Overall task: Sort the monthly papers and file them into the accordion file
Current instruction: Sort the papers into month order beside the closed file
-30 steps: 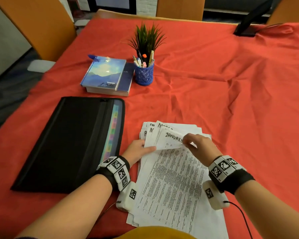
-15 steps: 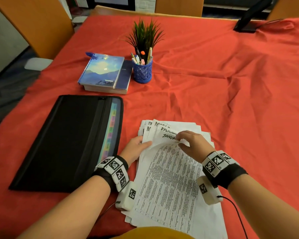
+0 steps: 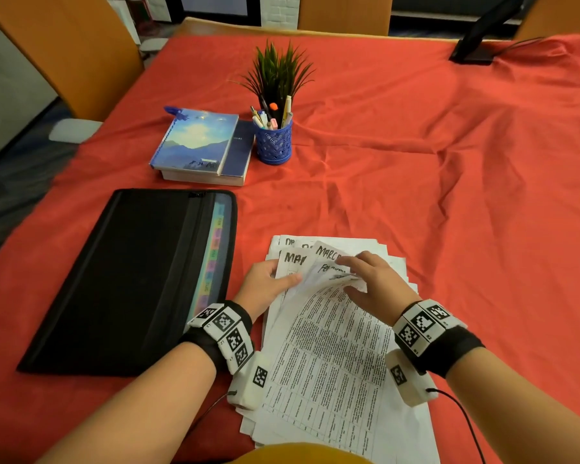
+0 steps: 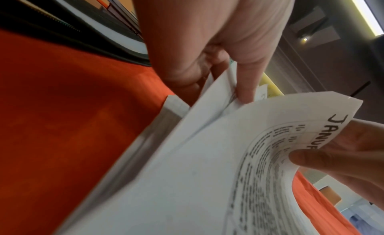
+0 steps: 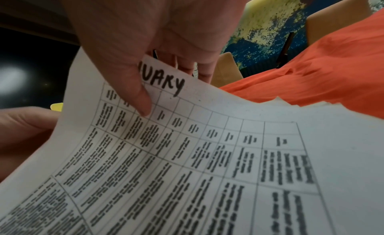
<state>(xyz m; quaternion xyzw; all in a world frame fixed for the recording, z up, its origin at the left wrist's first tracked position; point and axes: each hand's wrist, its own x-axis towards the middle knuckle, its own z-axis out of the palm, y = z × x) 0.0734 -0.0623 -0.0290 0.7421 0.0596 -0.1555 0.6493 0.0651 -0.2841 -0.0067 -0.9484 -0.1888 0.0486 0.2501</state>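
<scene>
A stack of printed monthly papers lies on the red tablecloth in front of me. My right hand pinches the far end of the top sheet, headed JANUARY, with the thumb on its printed face, and bends it back towards me. Sheets headed February and March show beneath it. My left hand grips the left edge of the lifted sheets, thumb on top. The black accordion file lies flat to the left, its coloured tabs facing the stack.
Two stacked notebooks, a blue pen cup and a small green plant stand beyond the file. A black stand sits at the far right corner. Orange chairs surround the table. Bare wrinkled cloth spreads to the right.
My right hand has curled the January sheet's far end back towards me, uncovering the February and March headings. My left hand has slid a little further onto the papers' left edge.
</scene>
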